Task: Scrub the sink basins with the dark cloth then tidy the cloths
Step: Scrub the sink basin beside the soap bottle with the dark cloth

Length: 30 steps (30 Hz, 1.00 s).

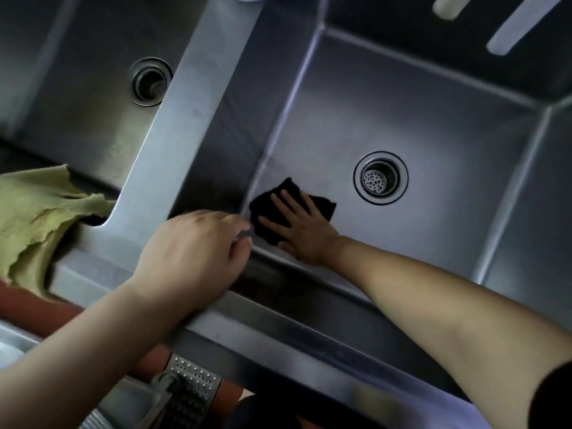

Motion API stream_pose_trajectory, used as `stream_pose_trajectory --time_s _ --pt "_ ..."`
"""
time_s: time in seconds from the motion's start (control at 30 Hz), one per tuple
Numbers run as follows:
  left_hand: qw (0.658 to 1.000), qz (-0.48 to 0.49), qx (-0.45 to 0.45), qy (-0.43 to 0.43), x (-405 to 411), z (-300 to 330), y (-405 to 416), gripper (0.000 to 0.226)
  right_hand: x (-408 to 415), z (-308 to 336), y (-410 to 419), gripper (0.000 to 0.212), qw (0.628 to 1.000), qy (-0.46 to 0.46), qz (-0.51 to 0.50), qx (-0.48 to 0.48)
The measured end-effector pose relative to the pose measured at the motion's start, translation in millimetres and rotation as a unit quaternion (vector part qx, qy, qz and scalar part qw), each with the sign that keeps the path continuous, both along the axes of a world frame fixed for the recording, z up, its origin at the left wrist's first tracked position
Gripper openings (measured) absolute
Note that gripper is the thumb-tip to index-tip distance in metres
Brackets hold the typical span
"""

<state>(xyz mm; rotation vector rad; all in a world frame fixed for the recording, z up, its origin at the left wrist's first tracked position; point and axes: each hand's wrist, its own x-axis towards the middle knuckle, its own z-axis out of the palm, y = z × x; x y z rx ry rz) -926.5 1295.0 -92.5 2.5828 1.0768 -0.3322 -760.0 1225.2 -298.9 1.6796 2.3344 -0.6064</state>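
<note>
My right hand (pixel 301 227) lies flat, fingers spread, pressing the dark cloth (pixel 322 203) against the floor of the right sink basin (pixel 433 144), near its front left corner. The cloth sits left of the basin's drain strainer (pixel 380 178). My left hand (pixel 192 255) rests curled over the front rim (pixel 278 323) where the divider (pixel 173 119) meets it, holding nothing I can see. The left basin (pixel 77 88) with its own drain (pixel 150 82) lies beyond. A yellow-green cloth (pixel 37 212) hangs over the front edge of the left basin.
A perforated metal grater-like piece (pixel 188 388) sits below the front rim. Reddish-brown flooring (pixel 28 305) shows at lower left. Pale handles (pixel 513 23) stick in at the top right above the right basin.
</note>
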Motion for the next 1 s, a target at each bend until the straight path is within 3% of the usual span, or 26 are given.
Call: stream_pose_trajectory --time_s 0.23,0.43,0.67,1.0 --pt "0.999 -0.013 0.025 -0.022 0 3 -5 0.04 79 12 -113 0.061 0.996 -0.024 0.071 -0.049" --pt "0.999 -0.024 0.039 -0.029 -3 -1 -2 0.042 156 29 -155 0.078 0.975 -0.123 -0.143 -0.12" --pt "0.997 -0.028 0.047 -0.049 -4 -1 -2 0.045 177 37 -133 0.076 0.869 -0.12 -0.446 -0.178" --pt "0.997 -0.021 0.057 -0.052 -3 4 -1 0.044 93 70 -167 0.09 0.766 -0.101 -0.53 -0.349"
